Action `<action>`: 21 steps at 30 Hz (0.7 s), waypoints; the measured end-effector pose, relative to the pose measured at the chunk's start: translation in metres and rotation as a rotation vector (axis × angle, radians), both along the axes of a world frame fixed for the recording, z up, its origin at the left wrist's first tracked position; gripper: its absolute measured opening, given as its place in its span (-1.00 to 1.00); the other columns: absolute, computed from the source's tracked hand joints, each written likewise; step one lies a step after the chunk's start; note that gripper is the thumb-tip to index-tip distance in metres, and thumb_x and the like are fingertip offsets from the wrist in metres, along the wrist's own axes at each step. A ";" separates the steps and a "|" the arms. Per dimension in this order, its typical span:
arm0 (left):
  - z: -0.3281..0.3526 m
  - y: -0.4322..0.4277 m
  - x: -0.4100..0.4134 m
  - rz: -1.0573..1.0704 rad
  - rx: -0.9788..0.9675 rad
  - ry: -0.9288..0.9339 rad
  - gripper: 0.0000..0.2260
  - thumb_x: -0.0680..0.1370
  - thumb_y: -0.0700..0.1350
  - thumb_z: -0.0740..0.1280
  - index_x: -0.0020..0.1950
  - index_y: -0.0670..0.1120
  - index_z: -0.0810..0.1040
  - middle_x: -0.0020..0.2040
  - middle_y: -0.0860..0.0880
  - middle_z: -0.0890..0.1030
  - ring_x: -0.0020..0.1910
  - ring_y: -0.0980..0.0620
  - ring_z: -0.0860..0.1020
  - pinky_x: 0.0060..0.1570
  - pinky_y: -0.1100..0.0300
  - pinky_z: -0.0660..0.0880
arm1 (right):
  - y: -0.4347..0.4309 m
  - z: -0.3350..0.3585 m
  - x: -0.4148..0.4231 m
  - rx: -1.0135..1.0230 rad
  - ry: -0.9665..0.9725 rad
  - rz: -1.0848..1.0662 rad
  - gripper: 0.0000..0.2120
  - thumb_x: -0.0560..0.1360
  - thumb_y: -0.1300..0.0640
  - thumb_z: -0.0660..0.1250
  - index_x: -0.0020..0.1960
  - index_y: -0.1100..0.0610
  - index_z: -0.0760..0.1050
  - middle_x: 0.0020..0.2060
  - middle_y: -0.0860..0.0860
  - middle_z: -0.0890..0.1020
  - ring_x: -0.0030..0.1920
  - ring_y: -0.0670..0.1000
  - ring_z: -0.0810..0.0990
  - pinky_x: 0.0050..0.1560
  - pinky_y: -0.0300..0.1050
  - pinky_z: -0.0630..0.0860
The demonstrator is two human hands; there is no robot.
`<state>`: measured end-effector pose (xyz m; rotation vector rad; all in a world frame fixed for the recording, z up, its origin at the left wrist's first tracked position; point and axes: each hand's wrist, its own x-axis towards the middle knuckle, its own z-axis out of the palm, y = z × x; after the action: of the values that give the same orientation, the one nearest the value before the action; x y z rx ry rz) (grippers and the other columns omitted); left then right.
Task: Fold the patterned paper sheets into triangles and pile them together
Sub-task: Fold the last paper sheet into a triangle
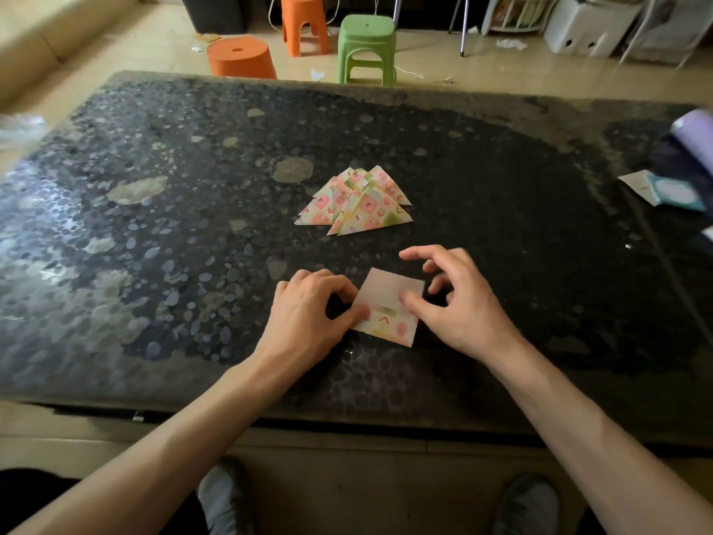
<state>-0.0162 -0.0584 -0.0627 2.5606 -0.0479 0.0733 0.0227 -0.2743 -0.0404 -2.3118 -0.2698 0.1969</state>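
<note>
A small patterned paper sheet [389, 307] lies on the dark pebble-patterned table [193, 225], its plain pale back turned up over the far part and the printed side showing along the near strip. My left hand [308, 314] pinches the sheet's left edge between thumb and curled fingers. My right hand [455, 299] hovers over the right side, thumb tip pressing on the sheet's middle, fingers spread and loosely bent. Beyond them a pile of several folded patterned triangles [357, 204] lies fanned on the table.
At the table's right edge lie a white and teal packet [663, 191] and a purple roll [694, 129]. A crumpled clear bag [19, 127] sits at the far left. On the floor behind stand two orange stools [241, 57] and a green stool [366, 48].
</note>
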 end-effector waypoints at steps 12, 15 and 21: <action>0.005 0.002 0.002 -0.057 -0.010 -0.170 -0.61 0.49 0.12 0.49 0.24 0.13 0.45 0.09 0.17 0.44 0.10 0.18 0.42 0.11 0.19 0.39 | 0.006 0.000 -0.001 0.045 0.174 -0.140 -0.89 0.56 -0.04 0.47 0.07 -0.09 0.64 -0.08 -0.17 0.68 -0.08 -0.15 0.65 -0.15 -0.24 0.54; 0.006 -0.002 0.001 -0.112 -0.011 -0.186 -0.71 0.53 0.20 0.41 0.18 0.15 0.52 0.07 0.19 0.47 0.07 0.18 0.44 0.09 0.20 0.43 | 0.007 0.000 -0.002 0.120 0.263 -0.245 -0.86 0.57 0.03 0.46 0.10 -0.09 0.54 -0.09 -0.12 0.69 -0.28 -0.12 0.69 -0.35 -0.27 0.54; -0.002 -0.004 -0.003 -0.278 0.167 -0.150 -0.32 0.41 0.55 0.28 0.37 0.16 0.54 0.30 0.20 0.46 0.32 0.16 0.38 0.24 0.21 0.33 | 0.014 0.006 -0.011 0.312 0.363 -0.347 -0.51 0.57 0.17 0.45 0.34 -0.20 0.34 -0.03 -0.03 0.62 -0.29 -0.12 0.73 -0.15 -0.09 0.72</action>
<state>-0.0191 -0.0621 -0.0651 2.6823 -0.4844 0.1607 0.0119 -0.2600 -0.0349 -1.9315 0.2657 0.3646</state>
